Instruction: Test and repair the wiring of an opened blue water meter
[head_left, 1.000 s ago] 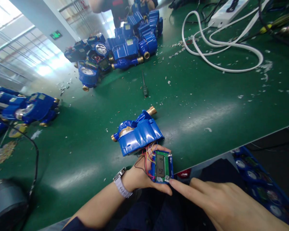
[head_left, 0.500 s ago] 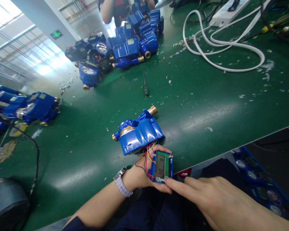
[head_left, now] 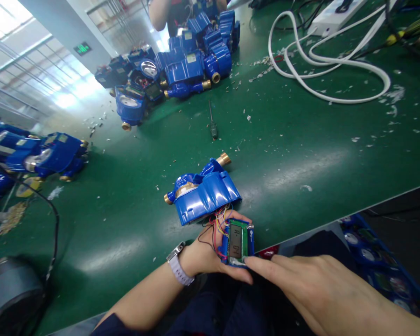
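Note:
My left hand (head_left: 210, 254) is closed round a green circuit board (head_left: 244, 239) with a small LCD screen, set in a blue frame. The screen faces up and shows characters. Thin coloured wires (head_left: 217, 227) run from the board to the underside of a blue water meter (head_left: 206, 198) with brass ends, which lies tilted on the table just beyond. My right hand (head_left: 301, 284) holds nothing; its outstretched index finger touches the board's lower right corner. The other right fingers are partly hidden.
On the green table (head_left: 126, 186) lies a screwdriver (head_left: 213, 126). More blue meters (head_left: 182, 65) are heaped at the back, others (head_left: 52, 154) at the left. A white cable (head_left: 336, 100) loops from a power strip (head_left: 336, 18). A person (head_left: 161, 14) sits opposite. Below the table edge, a crate (head_left: 367, 261) holds meters.
The whole view has shifted slightly. My right index fingertip stays at the board's lower corner, and my left hand keeps its hold on the board.

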### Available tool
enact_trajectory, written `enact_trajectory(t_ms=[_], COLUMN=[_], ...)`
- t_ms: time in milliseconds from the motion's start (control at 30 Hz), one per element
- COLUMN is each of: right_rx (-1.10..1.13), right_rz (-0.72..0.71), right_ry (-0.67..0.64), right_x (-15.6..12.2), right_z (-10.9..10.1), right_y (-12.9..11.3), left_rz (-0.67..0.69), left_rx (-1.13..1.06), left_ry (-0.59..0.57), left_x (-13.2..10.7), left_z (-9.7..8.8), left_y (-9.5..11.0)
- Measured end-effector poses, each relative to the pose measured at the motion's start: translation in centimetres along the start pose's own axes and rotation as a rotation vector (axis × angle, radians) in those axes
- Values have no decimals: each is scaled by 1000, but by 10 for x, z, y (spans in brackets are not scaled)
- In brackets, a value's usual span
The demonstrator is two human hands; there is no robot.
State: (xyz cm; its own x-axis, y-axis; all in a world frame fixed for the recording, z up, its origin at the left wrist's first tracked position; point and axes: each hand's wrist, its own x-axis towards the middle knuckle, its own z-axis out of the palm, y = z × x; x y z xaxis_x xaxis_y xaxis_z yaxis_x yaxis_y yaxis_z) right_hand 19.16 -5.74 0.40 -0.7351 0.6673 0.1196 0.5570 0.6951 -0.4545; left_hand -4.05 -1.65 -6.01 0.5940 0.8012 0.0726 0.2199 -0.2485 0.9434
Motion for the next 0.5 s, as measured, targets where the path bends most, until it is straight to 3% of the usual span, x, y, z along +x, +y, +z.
enact_trajectory(t_ms=[500], right_rx=[-222], right_rz=[-76], right_ry=[27], right_x=[4], right_z=[-20], right_y=[0], left_rz=[-30], left_rx=[20], left_ry=[-2], left_x=[1], left_z=[-1], left_y=[5])
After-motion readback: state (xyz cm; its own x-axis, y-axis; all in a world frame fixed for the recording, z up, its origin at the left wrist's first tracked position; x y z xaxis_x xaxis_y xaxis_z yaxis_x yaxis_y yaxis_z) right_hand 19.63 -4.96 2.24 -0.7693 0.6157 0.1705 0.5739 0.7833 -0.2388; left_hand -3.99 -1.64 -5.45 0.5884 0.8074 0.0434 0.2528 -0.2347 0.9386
